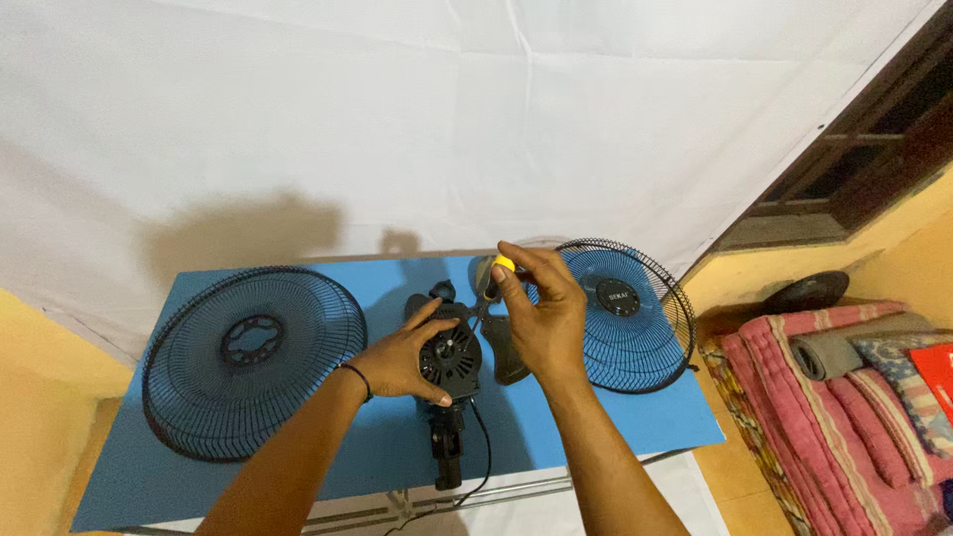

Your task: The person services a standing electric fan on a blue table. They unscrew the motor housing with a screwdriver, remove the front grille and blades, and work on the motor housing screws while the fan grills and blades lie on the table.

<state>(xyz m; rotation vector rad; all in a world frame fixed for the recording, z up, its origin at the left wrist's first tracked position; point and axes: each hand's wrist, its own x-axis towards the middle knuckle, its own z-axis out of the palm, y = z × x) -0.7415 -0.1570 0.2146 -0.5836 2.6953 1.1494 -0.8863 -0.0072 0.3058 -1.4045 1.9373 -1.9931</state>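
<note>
Left hand (397, 359) grasps the black fan motor (450, 359) lying mid-counter; right hand (541, 316) pinches a yellow-handled screwdriver (493, 281) above the motor; rear grille (253, 359) lies to the left, front grille (620, 313) to the right, both on the blue counter (536, 427).

The right hand (541, 318) covered most of the screwdriver (493, 283), so its tip stayed hidden. The left hand (402, 359) hid part of the fan motor (452, 359). The worktop (615, 422) was cut off at the bottom edge.
</note>
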